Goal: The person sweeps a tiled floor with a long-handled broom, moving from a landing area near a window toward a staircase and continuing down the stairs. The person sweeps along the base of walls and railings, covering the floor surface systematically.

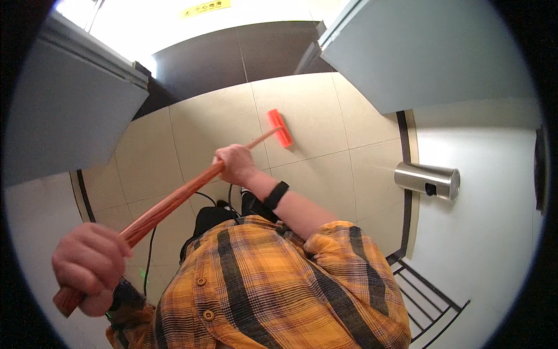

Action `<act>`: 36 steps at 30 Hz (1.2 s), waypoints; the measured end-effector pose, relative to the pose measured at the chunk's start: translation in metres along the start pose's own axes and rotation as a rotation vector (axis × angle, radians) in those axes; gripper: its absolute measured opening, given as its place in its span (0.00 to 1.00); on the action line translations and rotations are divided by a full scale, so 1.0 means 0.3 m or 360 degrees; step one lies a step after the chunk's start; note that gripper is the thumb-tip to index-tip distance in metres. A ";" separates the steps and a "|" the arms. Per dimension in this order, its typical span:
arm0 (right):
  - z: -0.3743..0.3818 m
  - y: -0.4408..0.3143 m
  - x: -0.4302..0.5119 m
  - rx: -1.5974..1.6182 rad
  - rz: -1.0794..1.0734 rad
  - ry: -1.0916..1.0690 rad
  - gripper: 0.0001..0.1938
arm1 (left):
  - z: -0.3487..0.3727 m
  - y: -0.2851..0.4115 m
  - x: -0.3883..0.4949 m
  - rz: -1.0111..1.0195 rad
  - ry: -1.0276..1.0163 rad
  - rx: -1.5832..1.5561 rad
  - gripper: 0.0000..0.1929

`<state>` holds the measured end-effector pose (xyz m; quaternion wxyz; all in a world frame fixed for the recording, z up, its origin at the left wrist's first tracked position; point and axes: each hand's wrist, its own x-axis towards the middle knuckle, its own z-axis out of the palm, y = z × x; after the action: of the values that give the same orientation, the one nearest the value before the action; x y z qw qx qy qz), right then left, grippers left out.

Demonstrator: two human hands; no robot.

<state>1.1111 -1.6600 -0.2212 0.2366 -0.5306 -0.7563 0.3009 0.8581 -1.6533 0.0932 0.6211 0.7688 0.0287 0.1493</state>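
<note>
A long wooden handle (pixel 174 200) slants across the view, from the lower left up to a red broom or brush head (pixel 280 128) on the beige tiled floor. Near the handle's top end, my left hand (pixel 92 267) is closed round the wood. Farther down the handle, my right hand (pixel 235 163) grips it, with a black band on that wrist. Whether the red head has bristles cannot be made out, since it is slightly blurred.
Grey door panels stand at the left (pixel 74 109) and right (pixel 431 52), with a dark threshold (pixel 244 56) between them. A cylindrical metal bin (pixel 425 179) is by the right wall. Below it is a black metal rack (pixel 429 301). Black cables hang beside my legs.
</note>
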 end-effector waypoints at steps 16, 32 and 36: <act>-0.017 0.292 -0.094 -0.0195 0.0798 0.0078 0.06 | -0.287 -0.421 0.194 -0.0144 0.0221 -0.0661 0.23; 0.112 0.121 0.296 0.0054 0.1191 0.0865 0.03 | -0.804 -0.528 0.204 0.0216 -0.0105 -0.0557 0.02; 0.153 0.210 0.084 -0.0285 0.1673 0.0616 0.04 | -0.695 -0.675 0.287 0.0246 -0.0767 -0.0668 0.07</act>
<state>1.1134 -1.6295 -0.2972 0.1434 -0.8993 -0.3558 0.2100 0.9136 -1.3902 -0.0470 0.7417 0.6372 -0.2090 0.0125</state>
